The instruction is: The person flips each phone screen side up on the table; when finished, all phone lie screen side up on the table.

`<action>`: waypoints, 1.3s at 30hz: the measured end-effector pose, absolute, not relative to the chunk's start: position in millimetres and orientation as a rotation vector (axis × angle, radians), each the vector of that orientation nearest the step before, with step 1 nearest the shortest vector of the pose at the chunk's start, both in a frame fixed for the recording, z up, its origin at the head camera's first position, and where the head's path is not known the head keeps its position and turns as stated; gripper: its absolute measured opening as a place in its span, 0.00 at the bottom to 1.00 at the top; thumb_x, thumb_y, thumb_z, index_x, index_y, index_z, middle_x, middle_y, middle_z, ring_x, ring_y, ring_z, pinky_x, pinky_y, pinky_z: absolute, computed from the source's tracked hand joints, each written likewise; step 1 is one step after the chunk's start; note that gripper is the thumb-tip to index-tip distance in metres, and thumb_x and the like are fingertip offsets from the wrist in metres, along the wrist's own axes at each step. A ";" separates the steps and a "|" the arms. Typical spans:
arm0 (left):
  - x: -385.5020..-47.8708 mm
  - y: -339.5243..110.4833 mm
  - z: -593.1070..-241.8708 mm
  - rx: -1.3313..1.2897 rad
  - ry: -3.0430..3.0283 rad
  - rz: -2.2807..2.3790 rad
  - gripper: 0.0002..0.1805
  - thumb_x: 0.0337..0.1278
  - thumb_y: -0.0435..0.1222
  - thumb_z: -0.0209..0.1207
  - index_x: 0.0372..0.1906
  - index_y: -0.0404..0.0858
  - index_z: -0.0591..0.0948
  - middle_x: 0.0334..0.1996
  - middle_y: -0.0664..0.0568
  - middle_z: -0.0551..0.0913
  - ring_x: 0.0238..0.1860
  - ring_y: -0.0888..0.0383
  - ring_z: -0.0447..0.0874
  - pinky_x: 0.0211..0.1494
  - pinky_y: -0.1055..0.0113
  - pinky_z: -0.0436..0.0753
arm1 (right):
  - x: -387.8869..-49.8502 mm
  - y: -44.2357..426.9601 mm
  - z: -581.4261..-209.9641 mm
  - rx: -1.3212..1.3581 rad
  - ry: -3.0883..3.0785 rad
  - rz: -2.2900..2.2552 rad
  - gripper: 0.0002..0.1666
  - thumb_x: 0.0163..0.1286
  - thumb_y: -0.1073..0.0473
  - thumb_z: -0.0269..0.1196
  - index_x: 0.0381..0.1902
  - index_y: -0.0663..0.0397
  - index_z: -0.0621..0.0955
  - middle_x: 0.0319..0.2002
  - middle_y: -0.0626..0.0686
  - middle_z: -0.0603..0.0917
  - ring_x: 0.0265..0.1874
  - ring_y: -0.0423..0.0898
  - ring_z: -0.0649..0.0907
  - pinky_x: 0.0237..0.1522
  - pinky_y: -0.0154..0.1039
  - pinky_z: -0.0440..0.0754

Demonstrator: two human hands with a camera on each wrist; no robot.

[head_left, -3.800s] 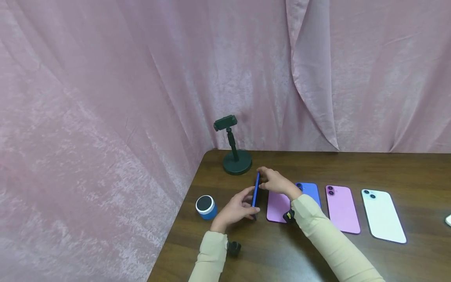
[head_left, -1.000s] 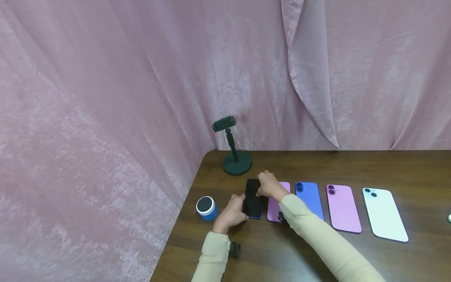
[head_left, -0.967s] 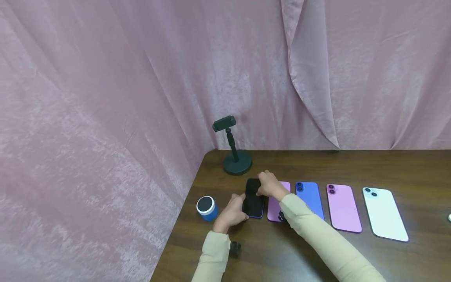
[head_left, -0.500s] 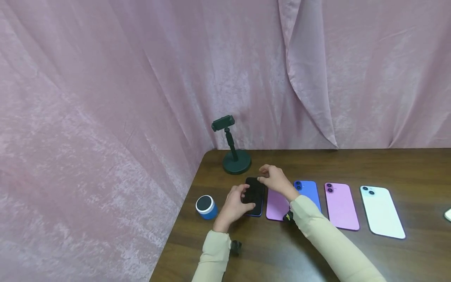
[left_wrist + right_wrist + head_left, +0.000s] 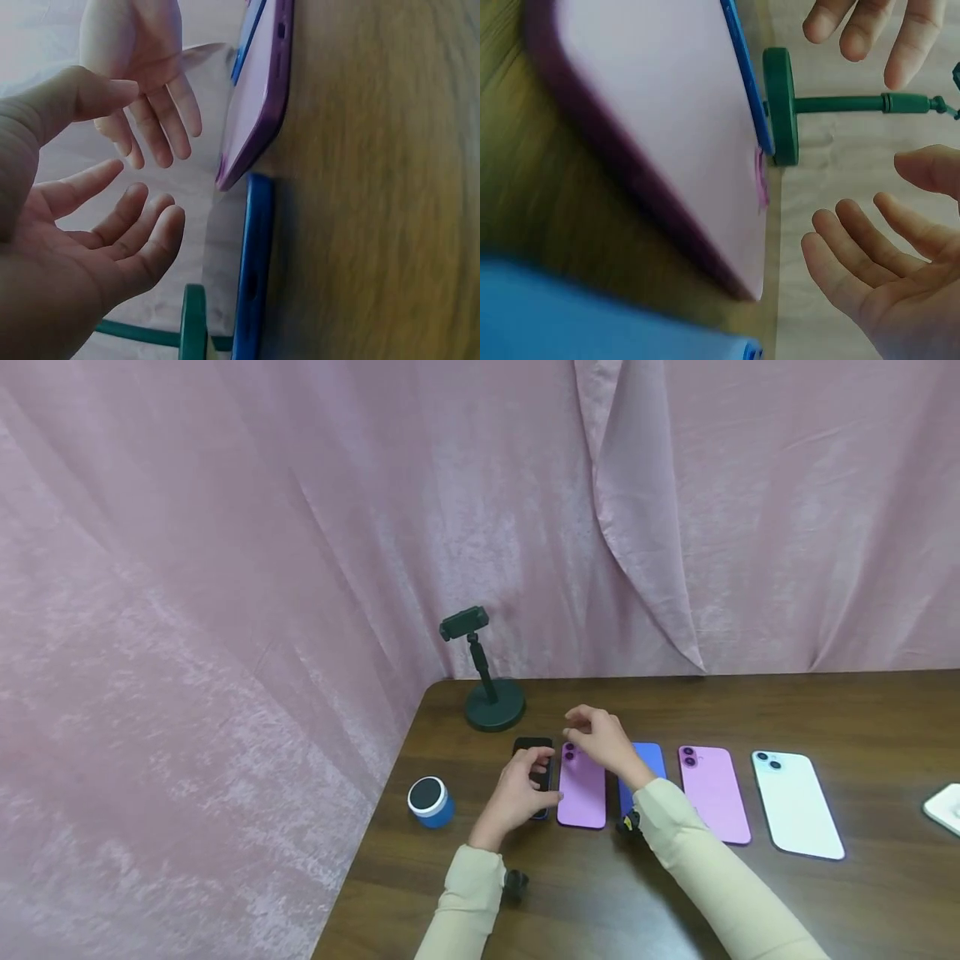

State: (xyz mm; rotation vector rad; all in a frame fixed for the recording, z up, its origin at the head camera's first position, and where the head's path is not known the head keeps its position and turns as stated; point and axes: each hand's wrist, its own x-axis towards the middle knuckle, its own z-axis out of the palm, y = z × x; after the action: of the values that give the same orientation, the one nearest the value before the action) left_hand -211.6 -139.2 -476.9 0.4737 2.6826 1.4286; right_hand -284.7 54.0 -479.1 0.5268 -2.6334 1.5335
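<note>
Both the left hand point(image 5: 516, 792) and right hand point(image 5: 607, 747) hover, loosely spread and empty, near the leftmost purple smartphone point(image 5: 583, 797). Best pinch its opposite edges.

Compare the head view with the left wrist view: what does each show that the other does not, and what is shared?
Only the head view shows the blue tub, white phone, pale sleeves and a white item at the right edge.

Only the left wrist view shows the palms of the left hand and right hand, plus a slot in the end of a purple phone.

Both share the hands, green stand, that purple phone and the blue-edged phone beside it.
</note>
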 end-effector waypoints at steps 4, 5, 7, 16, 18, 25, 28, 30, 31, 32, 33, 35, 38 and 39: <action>-211.1 -132.0 -480.0 0.462 2.669 1.382 0.36 0.48 0.29 0.74 0.65 0.35 0.75 0.55 0.44 0.74 0.54 0.49 0.77 0.50 0.63 0.82 | -285.6 61.9 -480.8 0.515 -2.638 1.507 0.18 0.70 0.65 0.63 0.54 0.71 0.80 0.50 0.66 0.85 0.48 0.61 0.85 0.52 0.56 0.80; -210.8 -130.3 -480.6 0.454 2.667 1.367 0.37 0.48 0.29 0.75 0.66 0.36 0.74 0.55 0.44 0.74 0.54 0.50 0.77 0.50 0.64 0.82 | -285.7 63.3 -481.0 0.513 -2.638 1.502 0.18 0.69 0.65 0.64 0.53 0.71 0.80 0.50 0.66 0.85 0.48 0.61 0.85 0.52 0.56 0.80; -211.1 -126.8 -482.0 0.447 2.669 1.336 0.38 0.46 0.29 0.75 0.66 0.36 0.74 0.54 0.44 0.74 0.52 0.49 0.78 0.50 0.64 0.82 | -285.8 65.9 -480.8 0.520 -2.640 1.483 0.18 0.69 0.65 0.64 0.53 0.72 0.80 0.49 0.67 0.85 0.47 0.61 0.85 0.51 0.56 0.80; -210.0 -117.1 -486.9 0.455 2.692 1.210 0.41 0.44 0.28 0.76 0.68 0.38 0.74 0.58 0.44 0.73 0.56 0.49 0.78 0.56 0.61 0.81 | -285.5 77.5 -482.8 0.608 -2.752 1.316 0.20 0.64 0.67 0.66 0.52 0.73 0.79 0.44 0.68 0.85 0.45 0.63 0.85 0.47 0.56 0.82; -208.9 -115.9 -488.2 0.452 2.699 1.164 0.42 0.45 0.29 0.76 0.69 0.40 0.73 0.59 0.45 0.72 0.57 0.50 0.77 0.58 0.60 0.79 | -284.6 80.7 -482.4 0.650 -2.775 1.285 0.21 0.63 0.66 0.66 0.52 0.73 0.79 0.43 0.68 0.86 0.44 0.64 0.85 0.46 0.57 0.82; -207.0 -110.6 -491.4 0.523 2.730 1.028 0.41 0.44 0.29 0.77 0.68 0.39 0.75 0.61 0.45 0.72 0.58 0.53 0.74 0.59 0.59 0.77 | -286.0 87.7 -482.6 0.783 -2.812 1.241 0.22 0.59 0.65 0.67 0.50 0.73 0.80 0.40 0.66 0.86 0.42 0.61 0.86 0.45 0.54 0.82; -206.8 -108.3 -491.9 0.519 2.730 0.985 0.41 0.43 0.28 0.76 0.67 0.41 0.75 0.61 0.46 0.71 0.57 0.55 0.73 0.57 0.61 0.77 | -283.4 83.8 -477.7 0.765 -2.879 1.204 0.23 0.58 0.67 0.68 0.51 0.75 0.79 0.42 0.67 0.86 0.43 0.62 0.85 0.47 0.56 0.81; -206.7 -106.4 -491.6 0.519 2.736 0.946 0.41 0.42 0.28 0.77 0.67 0.42 0.76 0.61 0.46 0.71 0.57 0.55 0.71 0.55 0.62 0.77 | -283.9 82.1 -477.3 0.764 -2.909 1.169 0.24 0.58 0.67 0.69 0.51 0.75 0.79 0.44 0.67 0.85 0.44 0.62 0.84 0.48 0.56 0.81; -206.6 -105.6 -491.1 0.518 2.735 0.925 0.41 0.41 0.27 0.77 0.67 0.42 0.76 0.61 0.47 0.71 0.57 0.55 0.70 0.55 0.62 0.77 | -284.1 81.3 -477.0 0.767 -2.921 1.145 0.24 0.59 0.67 0.69 0.52 0.75 0.79 0.44 0.67 0.85 0.44 0.62 0.84 0.49 0.56 0.81; -206.3 -104.9 -490.8 0.520 2.735 0.906 0.42 0.40 0.27 0.77 0.67 0.42 0.76 0.61 0.46 0.71 0.58 0.55 0.70 0.55 0.62 0.77 | -284.6 80.8 -476.9 0.770 -2.933 1.125 0.24 0.59 0.67 0.69 0.52 0.75 0.79 0.44 0.67 0.85 0.45 0.62 0.84 0.49 0.56 0.81; -206.1 -104.2 -490.6 0.522 2.737 0.885 0.42 0.40 0.26 0.77 0.67 0.42 0.76 0.61 0.46 0.70 0.58 0.54 0.69 0.55 0.62 0.76 | -285.1 80.3 -476.7 0.767 -2.945 1.104 0.24 0.59 0.67 0.69 0.52 0.75 0.79 0.44 0.67 0.85 0.44 0.61 0.84 0.48 0.55 0.81; -205.4 -103.0 -490.1 0.527 2.741 0.851 0.42 0.39 0.26 0.77 0.67 0.42 0.76 0.62 0.46 0.70 0.60 0.53 0.68 0.57 0.61 0.76 | -285.9 79.6 -476.0 0.756 -2.961 1.073 0.23 0.59 0.67 0.68 0.51 0.74 0.79 0.42 0.65 0.85 0.43 0.60 0.84 0.47 0.55 0.81; -204.7 -102.0 -490.7 0.528 2.753 0.824 0.42 0.40 0.26 0.77 0.67 0.43 0.76 0.62 0.47 0.70 0.61 0.53 0.67 0.57 0.61 0.77 | -287.3 78.9 -475.6 0.735 -2.975 1.048 0.21 0.59 0.66 0.68 0.49 0.73 0.80 0.38 0.62 0.85 0.39 0.58 0.83 0.44 0.54 0.81; -204.6 -101.8 -491.1 0.527 2.757 0.819 0.42 0.40 0.26 0.77 0.67 0.43 0.76 0.62 0.47 0.70 0.61 0.53 0.67 0.57 0.61 0.77 | -287.8 78.7 -475.7 0.731 -2.978 1.046 0.21 0.59 0.66 0.68 0.49 0.73 0.80 0.37 0.62 0.84 0.38 0.57 0.82 0.43 0.54 0.81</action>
State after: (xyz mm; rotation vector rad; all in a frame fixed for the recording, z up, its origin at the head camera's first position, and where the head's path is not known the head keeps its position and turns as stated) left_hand -204.6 -101.8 -491.1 0.5267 2.7570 0.8192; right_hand -287.8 78.7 -475.7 0.7307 -2.9782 1.0465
